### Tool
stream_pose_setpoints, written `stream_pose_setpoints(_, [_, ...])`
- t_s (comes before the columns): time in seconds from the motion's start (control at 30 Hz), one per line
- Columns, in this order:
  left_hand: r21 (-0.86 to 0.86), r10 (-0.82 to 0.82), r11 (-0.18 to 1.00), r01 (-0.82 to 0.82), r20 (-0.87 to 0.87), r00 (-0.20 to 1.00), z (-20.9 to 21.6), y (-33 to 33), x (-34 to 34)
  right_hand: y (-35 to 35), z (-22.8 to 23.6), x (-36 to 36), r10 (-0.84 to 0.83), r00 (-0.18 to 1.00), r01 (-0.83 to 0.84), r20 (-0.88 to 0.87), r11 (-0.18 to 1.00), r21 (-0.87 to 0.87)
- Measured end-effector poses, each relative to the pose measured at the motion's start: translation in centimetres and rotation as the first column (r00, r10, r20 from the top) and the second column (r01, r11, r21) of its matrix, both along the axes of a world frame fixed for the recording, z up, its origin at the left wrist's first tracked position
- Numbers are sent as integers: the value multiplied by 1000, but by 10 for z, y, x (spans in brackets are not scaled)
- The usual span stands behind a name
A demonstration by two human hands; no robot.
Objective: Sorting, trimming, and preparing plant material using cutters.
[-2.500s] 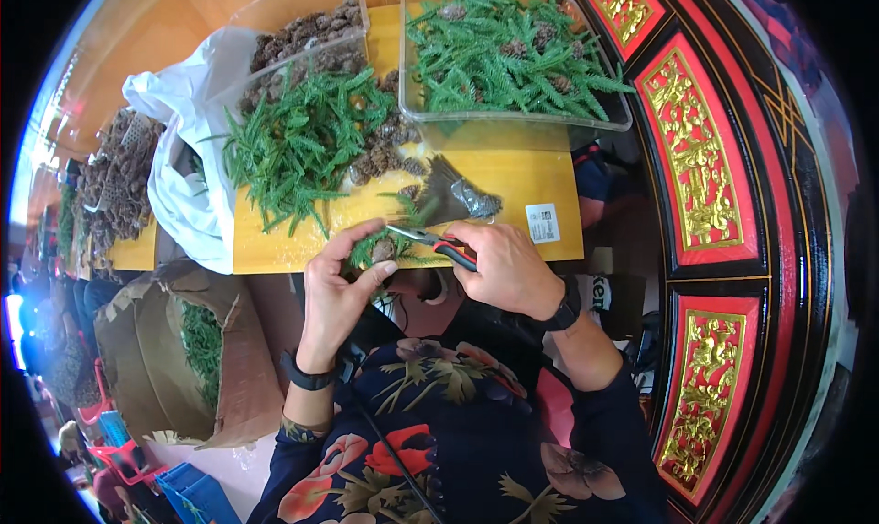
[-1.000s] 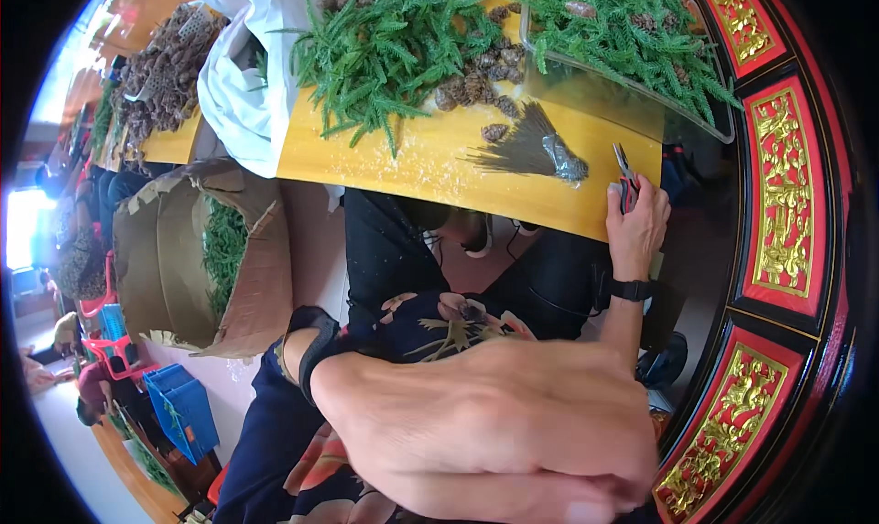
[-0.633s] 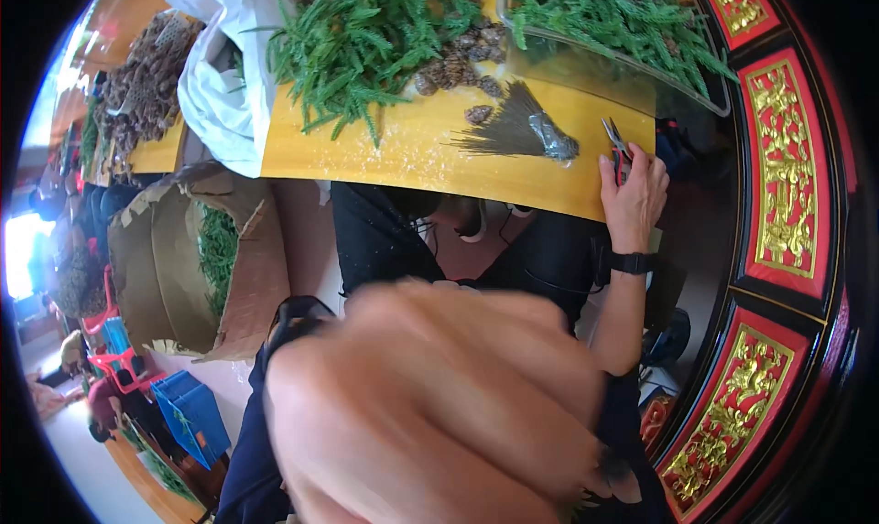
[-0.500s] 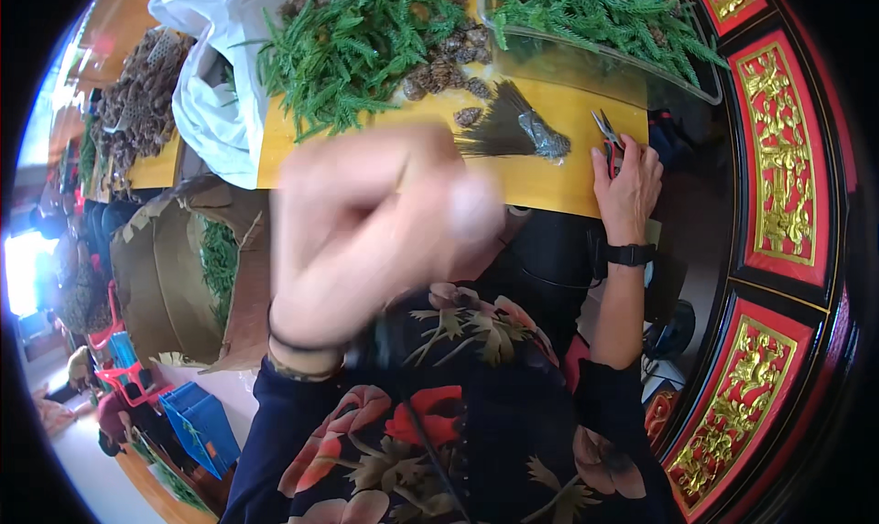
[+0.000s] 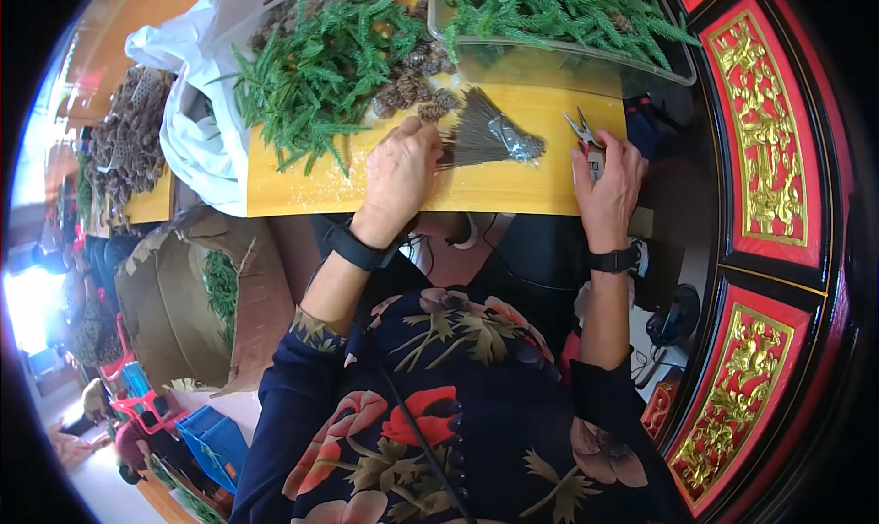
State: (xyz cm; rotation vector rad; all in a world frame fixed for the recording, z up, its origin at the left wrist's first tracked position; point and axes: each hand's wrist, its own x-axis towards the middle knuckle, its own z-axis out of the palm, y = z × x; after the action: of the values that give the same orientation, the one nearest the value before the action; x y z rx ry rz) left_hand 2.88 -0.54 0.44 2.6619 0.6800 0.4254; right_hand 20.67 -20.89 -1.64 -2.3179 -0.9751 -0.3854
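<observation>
My left hand (image 5: 401, 169) is at the middle of the yellow table (image 5: 302, 190), its fingers closed on a small brown pine cone (image 5: 430, 111). Beside those fingers lies a fan-shaped bundle of thin dark wires (image 5: 485, 132), bound in clear plastic at its right end. My right hand (image 5: 612, 187) rests by the table's right edge. It is closed around needle-nose pliers (image 5: 583, 132) with red on the handles, and their jaws point away, slightly parted. More pine cones (image 5: 403, 88) are piled just beyond my left hand.
Green artificial pine sprigs (image 5: 316, 71) heap at the back left. A clear plastic bin (image 5: 549, 53) of sprigs stands at the back right. To the left are a white plastic bag (image 5: 197, 149) and an open cardboard box (image 5: 174, 295). Carved red-and-gold panels (image 5: 765, 140) line the right.
My left hand, raised and blurred before, has come down to the table and taken hold of a pine cone. My right hand stays at the pliers. The view has shifted slightly.
</observation>
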Motion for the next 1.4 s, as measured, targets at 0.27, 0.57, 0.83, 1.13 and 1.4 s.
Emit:
stream_pose_setpoints(0.27, [-93, 57, 994, -50, 77, 995, 11, 9, -5, 7, 21, -33, 46, 996, -31, -83, 986, 166])
stream_pose_setpoints(0.57, [-528, 192, 838, -139, 48, 980, 7, 16, -8, 50, 15, -64, 279, 930, -212, -239, 940, 268])
stream_pose_setpoints(0.83, [-634, 208, 769, -88, 118, 971, 5, 14, -7, 77, 10, -59, 419, 895, -384, -154, 899, 211])
stream_pose_setpoints(1.13, [-686, 210, 725, -60, 138, 968, 10, 12, -8, 78, 10, -58, 426, 884, -391, -194, 900, 194])
stream_pose_setpoints(1.4, [-405, 230, 902, -151, 154, 961, 13, 19, -1, 76, 11, -59, 454, 860, -377, -233, 873, 308])
